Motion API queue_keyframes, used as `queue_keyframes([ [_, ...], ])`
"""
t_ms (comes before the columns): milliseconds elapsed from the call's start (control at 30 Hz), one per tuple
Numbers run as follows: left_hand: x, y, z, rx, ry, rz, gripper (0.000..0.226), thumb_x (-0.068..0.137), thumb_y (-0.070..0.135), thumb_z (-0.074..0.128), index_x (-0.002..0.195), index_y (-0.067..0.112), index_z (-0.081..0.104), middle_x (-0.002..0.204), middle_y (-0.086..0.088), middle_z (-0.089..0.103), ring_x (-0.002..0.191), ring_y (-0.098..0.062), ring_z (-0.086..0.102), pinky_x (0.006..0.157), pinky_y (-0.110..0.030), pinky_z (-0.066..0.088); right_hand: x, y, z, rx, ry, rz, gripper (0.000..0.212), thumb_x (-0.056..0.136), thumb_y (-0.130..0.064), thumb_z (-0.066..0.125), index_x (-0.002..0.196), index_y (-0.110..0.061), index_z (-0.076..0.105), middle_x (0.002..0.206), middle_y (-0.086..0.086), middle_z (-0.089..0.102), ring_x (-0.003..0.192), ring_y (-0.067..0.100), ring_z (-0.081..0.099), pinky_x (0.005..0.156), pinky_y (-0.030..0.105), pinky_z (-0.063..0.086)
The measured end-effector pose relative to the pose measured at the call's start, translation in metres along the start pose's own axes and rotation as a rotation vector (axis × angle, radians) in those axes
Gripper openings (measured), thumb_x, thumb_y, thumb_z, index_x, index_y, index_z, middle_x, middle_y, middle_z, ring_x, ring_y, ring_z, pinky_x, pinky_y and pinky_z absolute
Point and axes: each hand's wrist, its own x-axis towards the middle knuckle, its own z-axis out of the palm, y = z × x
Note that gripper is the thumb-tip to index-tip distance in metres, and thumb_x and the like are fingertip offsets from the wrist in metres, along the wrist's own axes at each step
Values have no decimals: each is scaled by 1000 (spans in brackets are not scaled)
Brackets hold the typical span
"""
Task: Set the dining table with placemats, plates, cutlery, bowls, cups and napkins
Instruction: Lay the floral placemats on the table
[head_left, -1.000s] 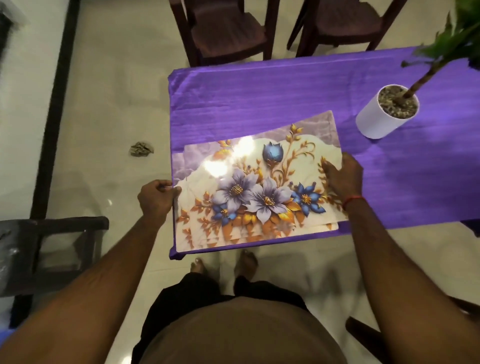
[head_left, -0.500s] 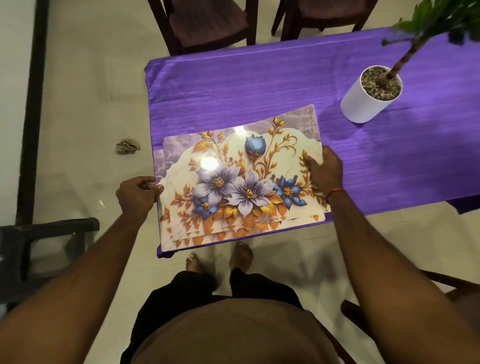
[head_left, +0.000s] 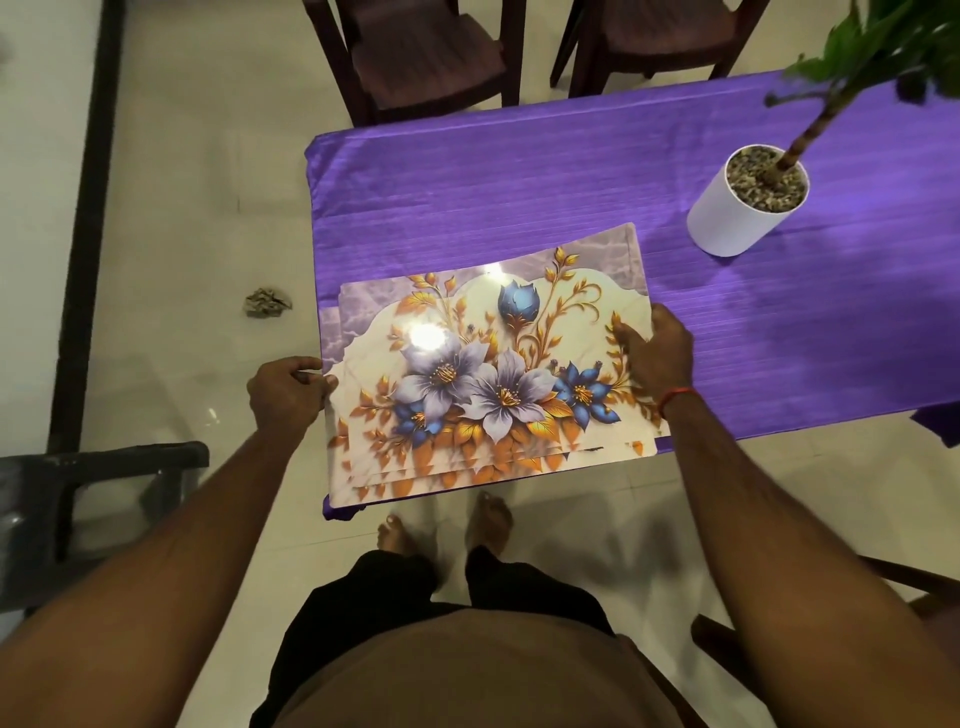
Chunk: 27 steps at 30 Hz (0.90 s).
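Observation:
A stack of glossy floral placemats (head_left: 488, 374), white with blue flowers and gold leaves, lies at the near left corner of the table with the purple cloth (head_left: 519, 197). The mats are slightly fanned, with several edges showing along the near side. My left hand (head_left: 288, 395) pinches the stack's left edge, which overhangs the table's left side. My right hand (head_left: 657, 358) grips the right edge, thumb on top of the uppermost mat. No plates, cutlery, bowls, cups or napkins are in view.
A white pot (head_left: 743, 208) with a green plant stands on the table at the right. Two dark chairs (head_left: 415, 52) stand at the far side, a black chair (head_left: 78, 509) at my left, another chair (head_left: 883, 613) at my right. A crumpled scrap (head_left: 267, 302) lies on the floor.
The stack has stayed in the same spot on the table corner with both hands on its edges. My head has shifted, so the whole scene slid slightly in view.

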Motion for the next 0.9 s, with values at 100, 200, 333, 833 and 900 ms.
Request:
queue_keyframes([
  [100,-6,6,0,5,17,24,22,73,17,89,91,21,79,71,-4,75,65,-22,75,81,-47,62,1,0,1,5,3,-11,35,93,-30,72,119,-7,64,116,8,72,104,20,67,81,23,48],
  [200,-10,12,1,2,16,10,21,75,13,88,92,22,78,72,-6,75,64,-23,74,82,-46,62,3,-4,1,-16,0,-17,35,94,-30,71,118,-6,64,117,9,71,102,17,64,78,20,46],
  [333,-6,8,-1,-4,3,-9,22,74,14,89,91,22,78,73,-9,76,65,-27,75,81,-47,62,4,-5,2,-21,-6,-16,33,93,-29,71,116,-6,64,115,8,71,98,13,62,66,9,40],
  [833,3,13,-3,146,-61,-17,30,72,23,93,91,22,69,79,-7,75,76,-28,74,82,-47,62,4,-3,-1,40,-29,16,32,92,-32,73,114,-11,66,108,1,71,97,13,65,66,14,44],
  [900,1,16,-2,165,-44,-5,30,73,23,93,90,23,68,79,-6,75,79,-29,74,84,-46,61,4,-3,0,38,-31,13,31,92,-32,73,115,-12,66,108,0,71,97,13,65,67,14,44],
])
